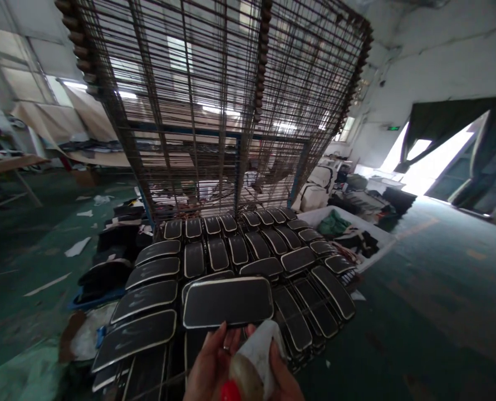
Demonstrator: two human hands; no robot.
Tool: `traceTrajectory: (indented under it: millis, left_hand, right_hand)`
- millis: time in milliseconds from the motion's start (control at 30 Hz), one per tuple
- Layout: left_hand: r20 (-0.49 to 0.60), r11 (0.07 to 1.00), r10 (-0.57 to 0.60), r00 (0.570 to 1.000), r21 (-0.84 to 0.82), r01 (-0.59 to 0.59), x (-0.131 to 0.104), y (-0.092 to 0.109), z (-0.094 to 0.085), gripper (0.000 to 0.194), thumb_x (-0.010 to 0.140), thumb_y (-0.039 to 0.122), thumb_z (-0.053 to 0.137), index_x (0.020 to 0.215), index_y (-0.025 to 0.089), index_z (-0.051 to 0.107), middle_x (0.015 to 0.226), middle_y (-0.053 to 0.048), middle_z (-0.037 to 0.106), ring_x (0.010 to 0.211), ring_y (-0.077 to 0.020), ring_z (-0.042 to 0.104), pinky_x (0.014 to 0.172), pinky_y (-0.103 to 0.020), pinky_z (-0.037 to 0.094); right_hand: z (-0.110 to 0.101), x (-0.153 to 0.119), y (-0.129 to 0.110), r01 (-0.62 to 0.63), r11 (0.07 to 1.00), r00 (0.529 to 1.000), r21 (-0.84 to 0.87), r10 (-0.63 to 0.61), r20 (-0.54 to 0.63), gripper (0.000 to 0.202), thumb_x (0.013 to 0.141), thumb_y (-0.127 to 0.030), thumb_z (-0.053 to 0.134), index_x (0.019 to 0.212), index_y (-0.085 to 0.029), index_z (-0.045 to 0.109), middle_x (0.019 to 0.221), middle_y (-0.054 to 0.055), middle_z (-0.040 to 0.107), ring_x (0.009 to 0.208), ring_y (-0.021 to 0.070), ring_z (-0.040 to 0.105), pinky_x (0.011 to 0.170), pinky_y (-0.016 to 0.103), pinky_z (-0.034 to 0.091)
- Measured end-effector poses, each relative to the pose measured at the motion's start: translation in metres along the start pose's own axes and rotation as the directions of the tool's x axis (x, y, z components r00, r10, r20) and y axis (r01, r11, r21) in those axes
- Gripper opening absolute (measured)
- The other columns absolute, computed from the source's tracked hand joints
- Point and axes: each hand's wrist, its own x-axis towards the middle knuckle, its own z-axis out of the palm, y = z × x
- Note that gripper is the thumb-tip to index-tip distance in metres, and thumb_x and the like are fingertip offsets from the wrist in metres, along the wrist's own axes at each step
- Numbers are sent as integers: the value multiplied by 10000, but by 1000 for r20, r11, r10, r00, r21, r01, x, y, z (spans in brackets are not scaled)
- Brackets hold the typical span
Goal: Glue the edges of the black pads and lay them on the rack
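Just above my hands is a black rounded rectangular panel (228, 302) with a pale edge. My left hand (212, 362) holds its near edge, the thumb at the rim and a ring on one finger. My right hand (283, 373) is closed on a whitish cloth or sheet (261, 348) at the lower middle. A rounded tan object with a red part (231, 390) lies between my hands; what it is I cannot make out. Many similar black panels (144, 299) lie in rows on the wire rack around the held one.
Tall wire rack frames (206, 67) rise behind the panels. Dark bundles (114, 245) are stacked on the left, and a white bin (383, 236) with green and black cloth stands at the right. Scraps lie on the green floor (43, 239).
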Motion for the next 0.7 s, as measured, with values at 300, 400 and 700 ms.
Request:
traceTrajectory:
  millis: [300,400,700]
  left_hand:
    - [291,986,-1,957,160,-48,4,0,-52,309,612,63,815,881,181,719,1061,-116,772,1048,-302,699,888,-370,559]
    - [281,966,-49,959,259,-26,6,28,-93,336,599,65,815,919,157,761,1120,-136,763,1100,-327,673,936,-393,528]
    - [413,582,-53,909,752,-308,-29,137,-42,469,773,471,683,1122,160,718,1146,-148,748,1114,-324,646,1019,-437,440]
  right_hand:
    - [3,-13,-22,-62,998,998,7,62,23,568,657,-584,857,1088,-234,737,1098,72,711,1014,297,644,865,396,529]
    - [6,-21,-48,-182,983,980,-12,183,81,577,714,-534,845,1174,-217,699,1012,84,730,871,245,677,781,351,539]
    - [27,-29,-105,-189,941,968,-281,226,106,488,714,-355,889,1111,-126,720,778,49,706,677,165,637,628,266,515]
